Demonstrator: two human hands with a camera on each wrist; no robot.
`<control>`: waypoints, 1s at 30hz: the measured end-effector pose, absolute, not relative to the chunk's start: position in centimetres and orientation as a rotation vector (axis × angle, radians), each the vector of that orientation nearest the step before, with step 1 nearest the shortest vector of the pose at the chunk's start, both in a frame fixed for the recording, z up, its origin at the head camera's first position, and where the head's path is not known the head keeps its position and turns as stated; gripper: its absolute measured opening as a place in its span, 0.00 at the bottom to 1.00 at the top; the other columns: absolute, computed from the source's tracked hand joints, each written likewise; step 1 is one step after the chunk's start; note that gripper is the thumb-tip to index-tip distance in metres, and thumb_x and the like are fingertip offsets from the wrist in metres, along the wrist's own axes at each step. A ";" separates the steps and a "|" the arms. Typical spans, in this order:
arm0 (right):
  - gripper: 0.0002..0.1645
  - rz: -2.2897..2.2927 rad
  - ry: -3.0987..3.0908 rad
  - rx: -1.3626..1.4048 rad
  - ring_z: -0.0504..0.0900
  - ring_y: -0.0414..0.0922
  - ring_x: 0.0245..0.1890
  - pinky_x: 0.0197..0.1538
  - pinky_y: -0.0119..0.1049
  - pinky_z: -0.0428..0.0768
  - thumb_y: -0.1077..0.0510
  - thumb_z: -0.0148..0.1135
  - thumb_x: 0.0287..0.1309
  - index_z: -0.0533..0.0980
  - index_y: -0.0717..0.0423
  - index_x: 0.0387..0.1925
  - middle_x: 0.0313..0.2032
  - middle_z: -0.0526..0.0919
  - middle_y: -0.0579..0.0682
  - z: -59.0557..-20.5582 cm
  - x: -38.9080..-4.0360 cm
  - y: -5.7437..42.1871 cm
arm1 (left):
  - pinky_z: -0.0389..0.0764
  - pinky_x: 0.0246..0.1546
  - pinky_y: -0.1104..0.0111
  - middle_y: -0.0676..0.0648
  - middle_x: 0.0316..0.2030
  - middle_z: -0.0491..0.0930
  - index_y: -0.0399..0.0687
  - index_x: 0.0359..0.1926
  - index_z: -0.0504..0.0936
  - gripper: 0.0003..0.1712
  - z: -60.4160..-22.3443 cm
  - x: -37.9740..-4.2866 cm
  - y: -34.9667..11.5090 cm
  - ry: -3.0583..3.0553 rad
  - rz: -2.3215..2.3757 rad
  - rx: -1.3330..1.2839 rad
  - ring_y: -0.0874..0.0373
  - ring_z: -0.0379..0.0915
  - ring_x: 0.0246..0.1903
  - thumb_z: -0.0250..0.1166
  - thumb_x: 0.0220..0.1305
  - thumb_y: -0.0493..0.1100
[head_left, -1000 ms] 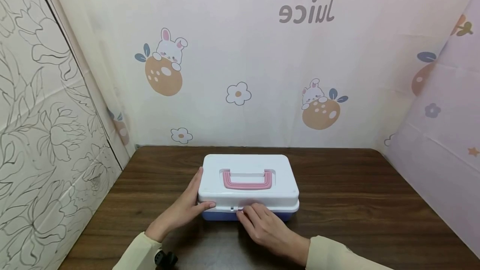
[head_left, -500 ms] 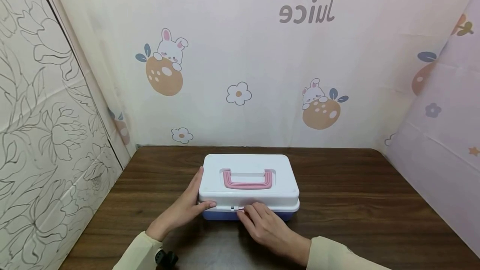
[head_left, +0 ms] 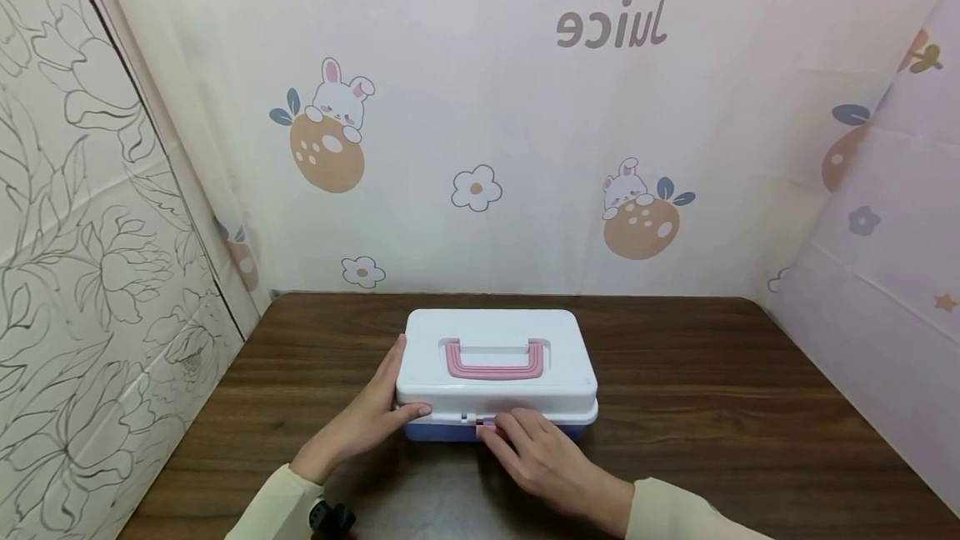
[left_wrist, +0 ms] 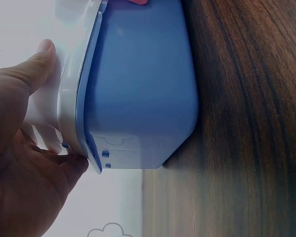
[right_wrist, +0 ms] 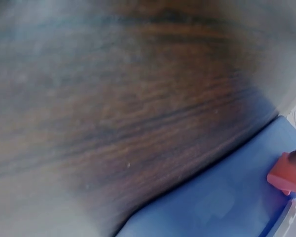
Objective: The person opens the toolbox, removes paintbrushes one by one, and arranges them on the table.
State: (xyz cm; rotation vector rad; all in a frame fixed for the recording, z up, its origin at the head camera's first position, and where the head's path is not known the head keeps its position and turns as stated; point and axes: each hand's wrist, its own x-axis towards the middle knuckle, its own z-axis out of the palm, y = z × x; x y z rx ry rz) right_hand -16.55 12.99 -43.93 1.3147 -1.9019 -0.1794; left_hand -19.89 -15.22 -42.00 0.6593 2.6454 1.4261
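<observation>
A storage box with a white lid, blue base and pink carry handle sits on the table, lid down. At its left end my left hand holds the lid's corner, thumb on the front face and fingers along the side. The left wrist view shows that hand's fingers against the lid's rim. My right hand pinches the pink latch at the middle of the front. In the right wrist view the latch stands out from the blue wall, with a dark fingertip beside it. Most of it is hidden in the head view.
The dark wood table spreads around the box. Behind it hangs a pale curtain with cartoon prints, and patterned panels close in at left and right. A small black device is at the left sleeve.
My right hand has shifted slightly to the right, and more of the pink latch shows at its fingertips, pulled outward. The left hand and the box have stayed in place.
</observation>
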 end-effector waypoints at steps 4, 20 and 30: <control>0.20 -0.085 -1.939 1.306 0.75 0.48 0.35 0.38 0.39 0.77 0.57 0.40 0.70 0.78 0.58 0.48 0.38 0.77 0.53 -43.6 -16.5 13.2 | 0.48 0.67 0.48 0.41 0.74 0.32 0.47 0.75 0.32 0.60 -42.1 -19.9 -15.3 2.645 1.424 0.657 0.46 0.34 0.72 0.67 0.60 0.53; 0.20 0.010 -1.851 1.179 0.76 0.51 0.36 0.39 0.46 0.74 0.50 0.48 0.63 0.79 0.59 0.44 0.38 0.80 0.54 -42.3 -17.4 14.9 | 0.47 0.67 0.49 0.41 0.74 0.32 0.48 0.75 0.31 0.60 -42.0 -19.9 -15.3 2.654 1.403 0.655 0.47 0.33 0.72 0.66 0.60 0.53; 0.25 0.092 -1.872 1.077 0.77 0.56 0.43 0.47 0.53 0.73 0.44 0.48 0.65 0.78 0.62 0.44 0.43 0.80 0.58 -41.6 -18.1 16.2 | 0.47 0.67 0.48 0.40 0.74 0.32 0.49 0.75 0.32 0.60 -42.1 -19.9 -15.3 2.636 1.419 0.656 0.46 0.34 0.72 0.67 0.60 0.52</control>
